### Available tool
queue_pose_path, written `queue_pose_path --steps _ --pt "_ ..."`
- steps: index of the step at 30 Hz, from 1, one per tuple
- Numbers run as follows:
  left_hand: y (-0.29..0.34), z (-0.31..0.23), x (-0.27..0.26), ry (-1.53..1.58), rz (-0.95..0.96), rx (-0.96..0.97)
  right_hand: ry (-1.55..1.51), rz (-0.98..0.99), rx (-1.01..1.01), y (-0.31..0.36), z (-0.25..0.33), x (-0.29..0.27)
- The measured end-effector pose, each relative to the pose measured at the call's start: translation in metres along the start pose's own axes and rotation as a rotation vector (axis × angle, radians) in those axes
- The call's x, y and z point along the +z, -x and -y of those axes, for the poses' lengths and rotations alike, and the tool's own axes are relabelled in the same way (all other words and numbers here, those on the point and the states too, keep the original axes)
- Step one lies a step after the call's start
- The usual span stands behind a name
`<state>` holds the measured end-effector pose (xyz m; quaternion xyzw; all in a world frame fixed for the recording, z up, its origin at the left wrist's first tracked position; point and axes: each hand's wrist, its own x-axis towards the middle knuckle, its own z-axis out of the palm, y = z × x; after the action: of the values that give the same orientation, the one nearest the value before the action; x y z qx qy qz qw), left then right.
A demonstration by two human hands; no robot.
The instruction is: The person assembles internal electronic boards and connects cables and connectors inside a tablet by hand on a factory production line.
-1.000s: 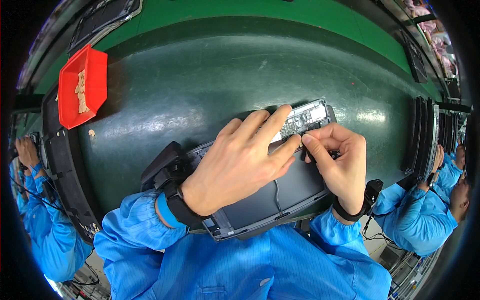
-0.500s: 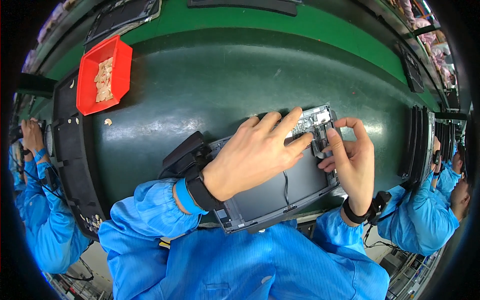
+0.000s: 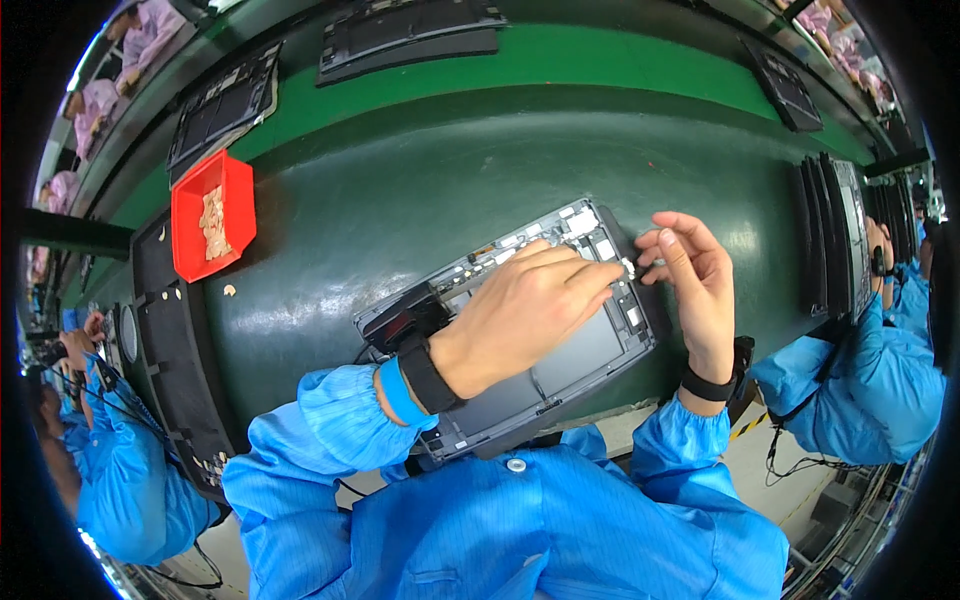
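Green bench mat (image 3: 420,190) | red tray (image 3: 212,216) | stacked black panels (image 3: 835,235)

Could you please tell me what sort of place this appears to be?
Most likely an electronics assembly line: an opened device chassis lies on a green conveyor belt, a red parts bin beside it, with blue-smocked co-workers alongside.

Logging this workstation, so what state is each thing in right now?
Opened device: lying flat, back cover off, insides exposed.
Left hand: pressed on the device, fingertips at its right edge.
Right hand: raised beside that edge, pinching a small white part.
Red bin: open, holding small pale pieces.
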<state>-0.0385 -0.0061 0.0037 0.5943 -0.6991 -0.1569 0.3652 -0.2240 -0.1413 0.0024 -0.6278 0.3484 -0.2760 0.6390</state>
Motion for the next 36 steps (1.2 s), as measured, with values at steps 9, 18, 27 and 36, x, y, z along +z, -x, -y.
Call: queue_pose_path --steps 9,18,27,36 --pt "-0.009 -0.01 -0.005 -0.161 0.049 0.11 -0.123 -0.09 -0.035 -0.001 -0.02 -0.013" --pt "-0.015 -0.011 0.0 -0.191 0.039 0.106 -0.113 -0.045 -0.028 0.001 -0.018 -0.014" --pt "-0.008 -0.024 0.006 -0.473 0.08 0.06 -0.048 -0.042 -0.028 0.002 -0.018 -0.008" --pt "0.037 -0.051 0.01 -0.314 0.218 -0.117 0.93 -0.264 -0.187 0.033 0.007 0.034"
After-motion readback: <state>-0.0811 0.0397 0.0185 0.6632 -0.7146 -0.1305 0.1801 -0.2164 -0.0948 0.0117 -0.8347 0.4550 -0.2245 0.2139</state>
